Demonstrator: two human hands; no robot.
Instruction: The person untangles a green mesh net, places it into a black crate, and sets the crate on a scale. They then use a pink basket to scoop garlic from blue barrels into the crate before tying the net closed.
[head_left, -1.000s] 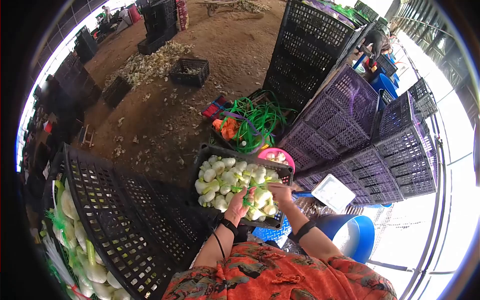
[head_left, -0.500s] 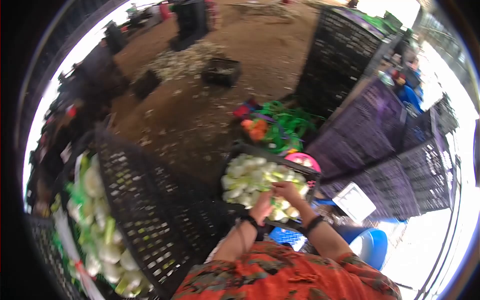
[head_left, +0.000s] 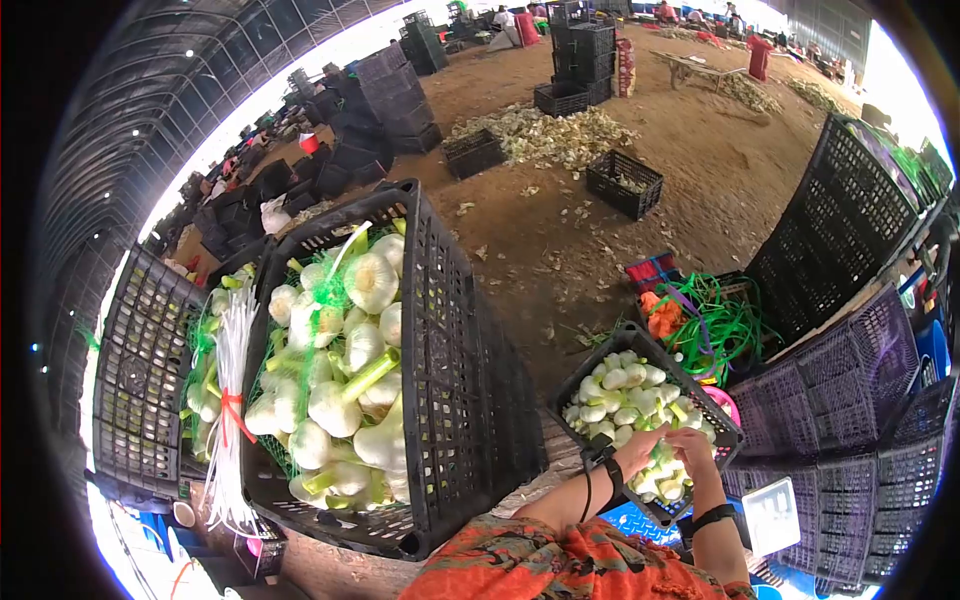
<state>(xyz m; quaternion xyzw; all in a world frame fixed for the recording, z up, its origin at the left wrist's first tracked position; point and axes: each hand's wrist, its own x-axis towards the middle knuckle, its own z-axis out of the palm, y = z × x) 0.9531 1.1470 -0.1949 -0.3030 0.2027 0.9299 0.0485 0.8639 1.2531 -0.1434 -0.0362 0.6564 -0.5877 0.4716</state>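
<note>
Both of my hands are over a black crate (head_left: 565,385) of peeled white garlic bulbs (head_left: 625,385). My left hand (head_left: 640,452) reaches in from the left, its fingers bent close to green-tinged bulbs. Close beside it on the right is my right hand (head_left: 692,446), fingers curled downward. What either hand holds, if anything, is too small to make out. At the left, a large black crate (head_left: 440,380) holds bigger garlic bulbs (head_left: 335,405) with stems, in green netting (head_left: 325,295). A bundle of white ties (head_left: 232,370) with a red band hangs at its left side.
Green straps (head_left: 715,325) lie beyond the small crate, near a pink bowl (head_left: 722,403). Purple crates (head_left: 820,390) and a white tray (head_left: 771,516) are at the right. Farther off are a low crate (head_left: 624,184), scattered peelings (head_left: 550,135), stacked crates (head_left: 585,55) and distant people.
The view has swung left, so the large garlic crate shows more fully and my hands appear farther right. Both hands stay over the small crate, close together.
</note>
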